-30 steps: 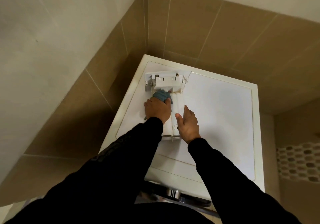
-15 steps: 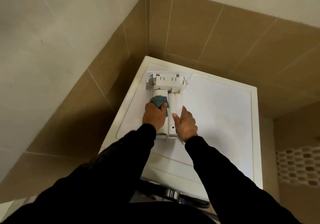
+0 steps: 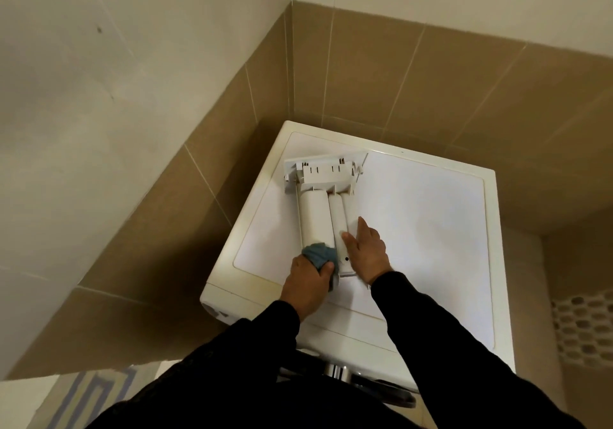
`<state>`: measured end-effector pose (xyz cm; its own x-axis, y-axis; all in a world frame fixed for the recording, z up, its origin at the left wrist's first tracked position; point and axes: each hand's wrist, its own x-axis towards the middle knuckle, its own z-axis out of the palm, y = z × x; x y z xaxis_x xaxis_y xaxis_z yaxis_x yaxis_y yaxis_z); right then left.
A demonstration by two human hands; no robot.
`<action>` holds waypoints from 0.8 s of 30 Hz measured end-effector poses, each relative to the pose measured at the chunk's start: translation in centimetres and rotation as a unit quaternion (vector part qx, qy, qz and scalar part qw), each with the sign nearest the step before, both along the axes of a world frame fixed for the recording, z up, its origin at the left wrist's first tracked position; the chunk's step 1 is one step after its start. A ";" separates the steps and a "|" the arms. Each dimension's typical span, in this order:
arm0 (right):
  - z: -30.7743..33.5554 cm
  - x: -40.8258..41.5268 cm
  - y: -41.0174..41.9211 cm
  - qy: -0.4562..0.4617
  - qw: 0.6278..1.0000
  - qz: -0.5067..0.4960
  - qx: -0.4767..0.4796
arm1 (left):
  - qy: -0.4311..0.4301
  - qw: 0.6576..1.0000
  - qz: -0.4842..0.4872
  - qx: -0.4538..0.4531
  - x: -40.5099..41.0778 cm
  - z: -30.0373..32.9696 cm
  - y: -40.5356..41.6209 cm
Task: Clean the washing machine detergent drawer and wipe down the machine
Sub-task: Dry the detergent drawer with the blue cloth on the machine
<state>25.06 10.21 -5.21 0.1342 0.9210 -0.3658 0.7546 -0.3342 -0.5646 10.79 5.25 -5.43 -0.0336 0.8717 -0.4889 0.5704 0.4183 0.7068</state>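
The white detergent drawer (image 3: 320, 211) lies upside down on top of the white washing machine (image 3: 431, 229), its front panel toward the back wall. My left hand (image 3: 308, 282) grips a blue-grey cloth (image 3: 318, 252) and presses it on the near end of the drawer's widest compartment. My right hand (image 3: 368, 249) rests flat along the drawer's right side with straight fingers, the thumb on the middle ridge.
The machine stands in a corner between brown-tiled walls (image 3: 414, 90) at the left and back. Its door rim (image 3: 341, 370) shows below the front edge. A patterned mat (image 3: 96, 392) lies on the floor at lower left. A mosaic tile strip (image 3: 583, 325) is at the right.
My left hand has drawn the cloth along the drawer toward me, from its far part to its near end. My right hand stayed on the drawer's right side.
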 end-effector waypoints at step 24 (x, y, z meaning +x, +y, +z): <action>9.7 -4.4 4.8 0.415 0.906 -0.077 0.011 | -0.177 0.960 0.204 0.072 -1.3 12.3 8.4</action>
